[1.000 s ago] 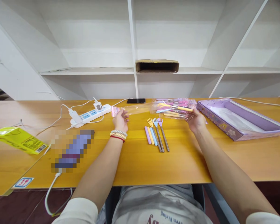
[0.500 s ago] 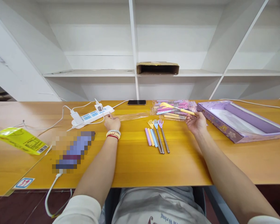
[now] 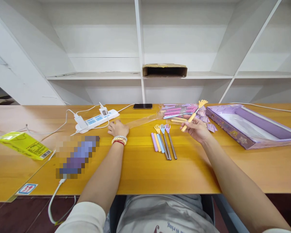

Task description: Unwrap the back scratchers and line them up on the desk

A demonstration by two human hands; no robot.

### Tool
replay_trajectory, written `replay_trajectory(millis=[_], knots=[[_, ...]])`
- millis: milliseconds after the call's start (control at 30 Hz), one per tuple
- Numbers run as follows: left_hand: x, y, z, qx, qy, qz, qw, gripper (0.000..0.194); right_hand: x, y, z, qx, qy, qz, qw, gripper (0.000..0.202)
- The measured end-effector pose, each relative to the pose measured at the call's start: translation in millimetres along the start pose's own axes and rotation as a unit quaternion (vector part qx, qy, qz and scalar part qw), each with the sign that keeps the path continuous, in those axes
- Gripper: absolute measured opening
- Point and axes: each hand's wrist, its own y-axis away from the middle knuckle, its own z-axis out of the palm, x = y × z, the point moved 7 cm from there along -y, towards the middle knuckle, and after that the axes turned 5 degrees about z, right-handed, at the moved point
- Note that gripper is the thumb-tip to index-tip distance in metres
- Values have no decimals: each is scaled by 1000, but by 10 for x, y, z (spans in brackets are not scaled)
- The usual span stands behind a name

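Note:
In my right hand [image 3: 198, 128] is a yellow back scratcher [image 3: 192, 117], gripped by its handle between thumb and fingers. Its small hand-shaped head points up and to the right. My left hand [image 3: 118, 128] lies on the table with its fingers apart, beside the end of a flat clear plastic sleeve [image 3: 143, 121]; whether it touches the sleeve I cannot tell. Between my hands, metal rods with yellow, blue and purple hand heads [image 3: 163, 128] lie in a row. Left of them are several pastel handle tubes [image 3: 157, 142]. Behind my right hand sits a pile of bagged back scratchers [image 3: 174, 110].
A purple box tray [image 3: 244, 142] stands at the right. A white power strip [image 3: 97, 121] with plugs and cables lies left of my left hand. Further left are a blurred-out phone-like object [image 3: 79, 157] and a yellow carton [image 3: 24, 145]. A black phone [image 3: 142, 106] lies at the back.
My right hand has drawn the back scratcher away from the pile and turned it, so its head now points up right instead of left. My left hand's fingers have spread.

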Motion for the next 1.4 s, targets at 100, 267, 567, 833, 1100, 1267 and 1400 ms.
replay_trajectory(millis=[100,267,567,833,1100,1267,1400], knots=[[356,142,-77,25,55,127,990,32,184,21,195,-18,33,47,998,29],[1149,864,-154,-141,260,390,872,23,464,88,551,-59,37,68,995,33],[1371,1379,-80,-289,370,386,794,27,402,103,551,-3,20,33,999,33],[1309,1096,-103,-142,186,478,847,21,130,13,99,111,-62,-5,992,31],[1242,988,-158,-54,71,542,836,22,154,63,250,9,-1,33,999,21],[1350,1149,-251,-62,39,592,803,28,159,93,351,-38,12,19,999,17],[1416,1249,-271,-61,26,586,808,29,193,112,396,-47,-18,17,999,17]])
